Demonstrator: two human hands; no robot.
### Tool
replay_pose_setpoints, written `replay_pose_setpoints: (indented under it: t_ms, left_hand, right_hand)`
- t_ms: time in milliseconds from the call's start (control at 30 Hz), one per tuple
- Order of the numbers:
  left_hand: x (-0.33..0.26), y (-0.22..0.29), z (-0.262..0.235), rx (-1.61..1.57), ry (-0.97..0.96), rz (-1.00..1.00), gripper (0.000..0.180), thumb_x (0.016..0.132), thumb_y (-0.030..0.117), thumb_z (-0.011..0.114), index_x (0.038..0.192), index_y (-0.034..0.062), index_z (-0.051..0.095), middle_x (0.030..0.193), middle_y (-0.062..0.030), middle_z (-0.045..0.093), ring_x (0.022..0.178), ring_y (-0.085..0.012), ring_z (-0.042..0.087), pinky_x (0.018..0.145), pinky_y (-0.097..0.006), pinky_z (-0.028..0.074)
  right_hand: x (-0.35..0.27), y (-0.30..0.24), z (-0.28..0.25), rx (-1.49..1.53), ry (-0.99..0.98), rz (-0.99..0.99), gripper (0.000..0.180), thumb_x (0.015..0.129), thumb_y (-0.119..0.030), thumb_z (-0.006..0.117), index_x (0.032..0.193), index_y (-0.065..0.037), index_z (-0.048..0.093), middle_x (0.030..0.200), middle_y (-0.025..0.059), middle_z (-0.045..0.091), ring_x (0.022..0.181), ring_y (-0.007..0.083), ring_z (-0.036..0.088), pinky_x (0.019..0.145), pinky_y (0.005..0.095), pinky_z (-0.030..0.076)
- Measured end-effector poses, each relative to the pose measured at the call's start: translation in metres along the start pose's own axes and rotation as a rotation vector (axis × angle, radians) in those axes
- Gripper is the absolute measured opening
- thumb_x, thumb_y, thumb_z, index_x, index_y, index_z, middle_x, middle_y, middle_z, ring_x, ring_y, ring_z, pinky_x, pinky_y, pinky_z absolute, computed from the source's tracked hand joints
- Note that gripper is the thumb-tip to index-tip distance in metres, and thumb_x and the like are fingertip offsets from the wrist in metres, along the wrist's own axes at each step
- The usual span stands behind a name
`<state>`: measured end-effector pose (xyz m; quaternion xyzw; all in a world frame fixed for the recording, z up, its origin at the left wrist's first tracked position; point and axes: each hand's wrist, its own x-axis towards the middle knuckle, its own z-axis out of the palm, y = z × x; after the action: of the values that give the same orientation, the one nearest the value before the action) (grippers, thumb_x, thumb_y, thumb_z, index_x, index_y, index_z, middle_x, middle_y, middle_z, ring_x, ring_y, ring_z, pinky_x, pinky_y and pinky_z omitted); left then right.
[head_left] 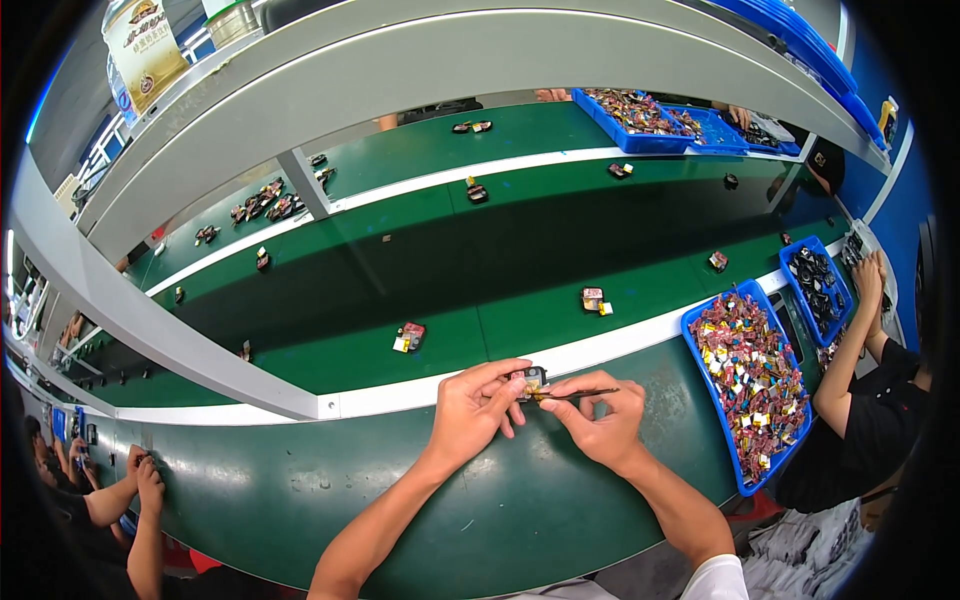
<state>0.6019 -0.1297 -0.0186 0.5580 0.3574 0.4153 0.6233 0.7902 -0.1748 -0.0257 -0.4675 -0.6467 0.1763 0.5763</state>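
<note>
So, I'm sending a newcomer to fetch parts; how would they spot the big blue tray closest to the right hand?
Start at the dark green bench where the right hand holds a thin tool. Right of that hand lies a long blue tray heaped with small reddish, yellow and white parts. Unlike the smaller blue tray of black pieces beyond, its heap is colourful.

A glossy, scuffed worktable [260, 470] stretches below smooth, painted-looking metal framing [480, 50]. Beyond the worktable runs a sleek, shiny belt [495, 335]; at the worktable's right sits a smooth plastic tray [712, 405].
</note>
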Motion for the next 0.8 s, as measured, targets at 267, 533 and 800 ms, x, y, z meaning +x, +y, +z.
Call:
replay_pose_setpoints:
  t_ms: [267, 533, 800]
  left_hand:
    - [0.000, -0.003, -0.001, 0.020, -0.023, 0.105, 0.026, 0.097, 0.000, 0.061, 0.123, -0.0047, 0.066, 0.094, -0.0127, 0.066, 0.066, -0.0143, 0.068, 0.048, -0.024, 0.054]
    - [0.001, -0.002, 0.000, -0.044, -0.017, 0.051, 0.026, 0.099, 0.003, 0.060, 0.123, -0.0068, 0.065, 0.085, -0.0125, 0.069, 0.063, -0.0140, 0.067, 0.047, -0.024, 0.053]
    - [0.001, -0.001, 0.009, -0.051, 0.055, -0.018, 0.024, 0.099, 0.004, 0.061, 0.119, -0.0069, 0.066, 0.075, -0.0093, 0.070, 0.058, -0.0105, 0.064, 0.046, -0.023, 0.050]
  right_hand:
    - [0.000, 0.001, -0.004, 0.061, 0.004, 0.043, 0.014, 0.074, -0.001, 0.085, 0.081, 0.000, 0.073, 0.081, 0.0069, 0.076, 0.045, 0.0016, 0.050, 0.044, 0.0189, 0.035]
    - [0.001, 0.001, -0.004, 0.052, -0.014, 0.007, 0.014, 0.074, 0.000, 0.085, 0.080, -0.002, 0.072, 0.082, 0.0064, 0.077, 0.044, 0.0018, 0.051, 0.044, 0.0180, 0.036]
    - [0.000, 0.000, -0.005, 0.025, -0.009, -0.065, 0.015, 0.073, 0.002, 0.084, 0.077, -0.004, 0.071, 0.083, 0.0066, 0.078, 0.042, 0.0026, 0.050, 0.043, 0.0184, 0.036]
